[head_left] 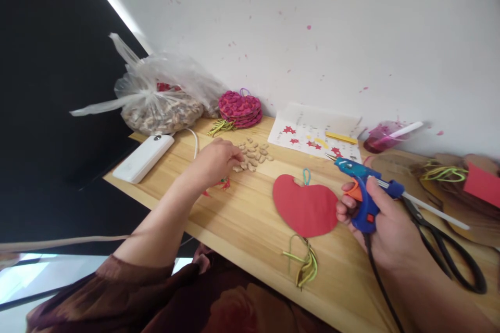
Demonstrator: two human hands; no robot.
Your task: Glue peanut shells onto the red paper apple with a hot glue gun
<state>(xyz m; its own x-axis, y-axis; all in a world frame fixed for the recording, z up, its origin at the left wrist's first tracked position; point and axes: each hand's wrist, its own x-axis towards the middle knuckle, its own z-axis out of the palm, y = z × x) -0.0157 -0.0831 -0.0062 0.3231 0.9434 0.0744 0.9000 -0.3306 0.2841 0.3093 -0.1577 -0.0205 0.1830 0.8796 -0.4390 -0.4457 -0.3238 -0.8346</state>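
My right hand (380,223) is wrapped round the handle of a blue hot glue gun (357,169), its nozzle pointing left and a white glue stick out of its back. My left hand (219,158) reaches to the near-left edge of a scatter of small beige shells (253,155). Its fingers are bent together, and what they hold, if anything, is hidden. Between my hands a red heart-shaped cutout (304,205) lies flat, with a teal loop (307,177) at its top notch and a yellow-green tassel (307,265) below its tip.
White power bank (144,158) and a plastic bag of shells (160,109) stand left. Behind are stacked pink shell-covered hearts (240,109) and a paper sheet (289,122) with red stars. A cup of pink liquid (380,138) and black scissors (441,242) lie right, before a paint-spotted wall.
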